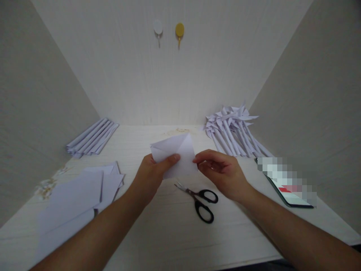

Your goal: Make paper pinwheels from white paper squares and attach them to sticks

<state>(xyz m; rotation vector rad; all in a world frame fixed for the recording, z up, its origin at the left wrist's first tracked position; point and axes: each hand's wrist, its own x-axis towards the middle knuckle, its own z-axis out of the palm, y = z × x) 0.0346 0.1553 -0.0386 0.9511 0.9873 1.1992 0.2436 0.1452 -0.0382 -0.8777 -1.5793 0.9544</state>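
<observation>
A square of white paper (186, 156) with diagonal creases is held up above the table. My left hand (153, 171) grips its left side, thumb lying across the front and the other fingers hidden behind. At the paper's right edge, the fingertips of my right hand (220, 171) are pinched together on it. Just below, scissors (194, 195) with black handles lie on the table, blades slightly apart and pointing up-left.
Loose white paper sheets (73, 199) lie at the left. Behind them are rolled paper tubes (93, 137). Several paper pinwheels on paper sticks (231, 128) are piled at the back right. A phone (287, 188) lies at the right. Two hooks, one yellow (179, 30), hang on the wall.
</observation>
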